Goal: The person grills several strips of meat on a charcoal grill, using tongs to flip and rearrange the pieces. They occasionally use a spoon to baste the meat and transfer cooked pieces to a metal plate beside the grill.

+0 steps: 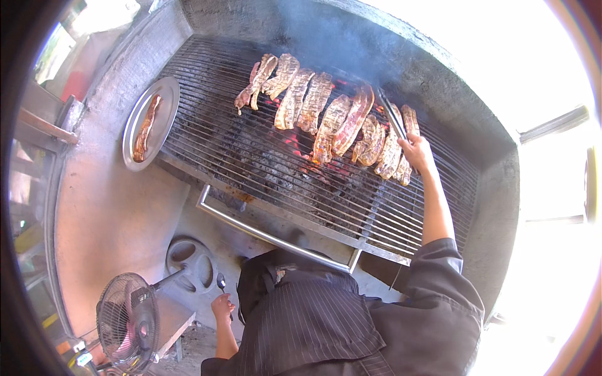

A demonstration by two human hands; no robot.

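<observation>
Right hand (417, 152) is closed around tongs (392, 114), reaching over the grill grate (251, 156) so the tips meet the meat strips (332, 119) above the glowing coals. Left hand (222, 307) hangs below the grate's front edge, gripping a spoon (221, 283). A tray (150, 122) with one strip sits left of the grate.

An oval metal plate (135, 128) rested on the concrete ledge (113, 207) left of the grill, carrying a single cooked strip (147, 127). Below, a small electric fan (128, 323) stood near the ledge's lower corner. Grey smoke (326, 37) drifted against the back wall.
</observation>
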